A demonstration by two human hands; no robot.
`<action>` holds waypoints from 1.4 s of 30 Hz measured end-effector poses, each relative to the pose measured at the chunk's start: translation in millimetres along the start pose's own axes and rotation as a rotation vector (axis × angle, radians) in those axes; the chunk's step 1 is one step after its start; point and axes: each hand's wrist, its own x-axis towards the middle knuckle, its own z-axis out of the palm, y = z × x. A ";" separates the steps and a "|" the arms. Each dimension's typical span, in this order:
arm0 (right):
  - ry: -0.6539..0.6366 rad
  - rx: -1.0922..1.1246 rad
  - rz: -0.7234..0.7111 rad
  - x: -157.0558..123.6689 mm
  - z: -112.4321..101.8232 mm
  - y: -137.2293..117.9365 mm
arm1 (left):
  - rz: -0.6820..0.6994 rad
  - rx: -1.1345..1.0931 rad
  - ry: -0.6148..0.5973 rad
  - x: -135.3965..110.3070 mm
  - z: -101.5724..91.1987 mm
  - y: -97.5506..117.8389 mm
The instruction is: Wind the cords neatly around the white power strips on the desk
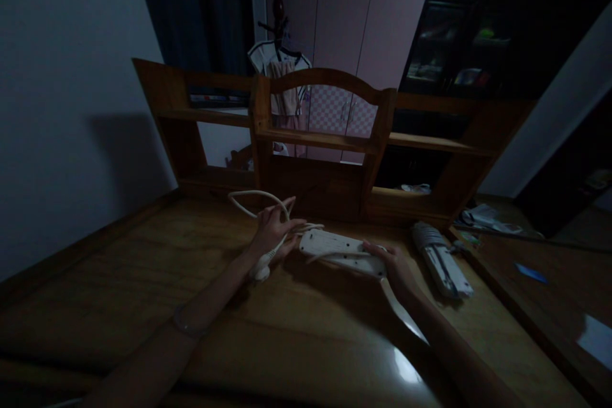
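Note:
A white power strip point(335, 245) is held above the wooden desk, its screw-dotted underside facing me. My right hand point(392, 268) grips its right end, thumb on the near face. At the other end, my left hand point(276, 229) is closed around the white cord point(255, 193), which arches up in a loop over the fingers. The plug point(261, 268) hangs below the left wrist. A stretch of cord runs across the strip's underside. To the right lies a second power strip point(442, 264) with grey cord wound around its far end.
The desk point(143, 280) meets a wooden shelf unit point(325, 140) at its back and a wall at the left. Beyond stand a pink wardrobe point(344, 19) and clothes on a rack. Papers point(488, 217) and a blue card point(530, 272) lie on a surface at the right.

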 end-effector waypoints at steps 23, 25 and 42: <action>0.117 1.080 0.112 12.9 -21.4 -4.7 | -0.494 -0.411 0.154 -0.7 19.8 -28.8; 0.076 1.125 0.079 13.9 -23.2 -2.5 | -0.499 -0.440 0.130 -1.2 22.1 -28.7; 0.140 1.219 0.069 12.4 -25.2 -9.6 | -0.492 -0.824 -0.006 -1.8 9.2 -16.8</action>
